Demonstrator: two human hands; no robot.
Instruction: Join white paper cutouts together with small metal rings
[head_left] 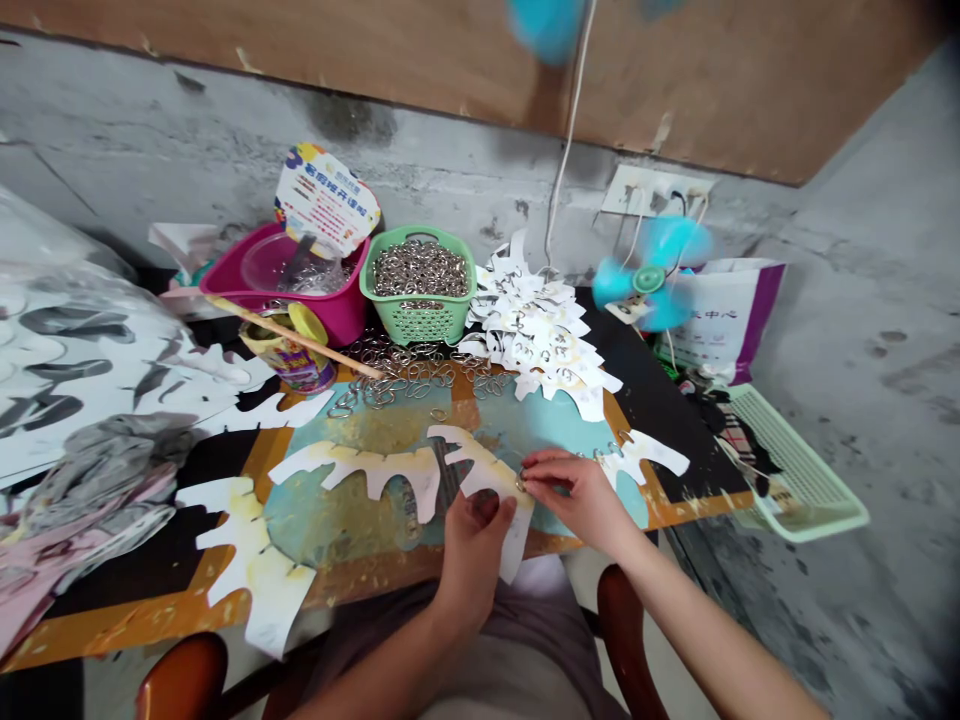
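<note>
My left hand (478, 545) pinches the lower edge of a white cut-out piece (480, 465) with a scalloped side and yellowish glue along it. The fingers of my right hand (574, 490) are closed on a small metal ring (520, 480) at that piece's right edge. Another glue-streaked cut-out (360, 465) lies flat to the left, and a further one (255, 560) overhangs the table's front edge. Beyond my right hand is a cut-out with rings on it (649, 450). Loose metal rings (420, 375) are heaped at the back of the blue-green work surface (337, 520).
A green basket of rings (418, 315) and a magenta basket (337, 310) stand against the wall. Before them is a glue can (289, 355) with a stick (300, 338) across it. White pieces (540, 330) are piled at right, near a spinning fan (649, 280) and a pale green tray (806, 460).
</note>
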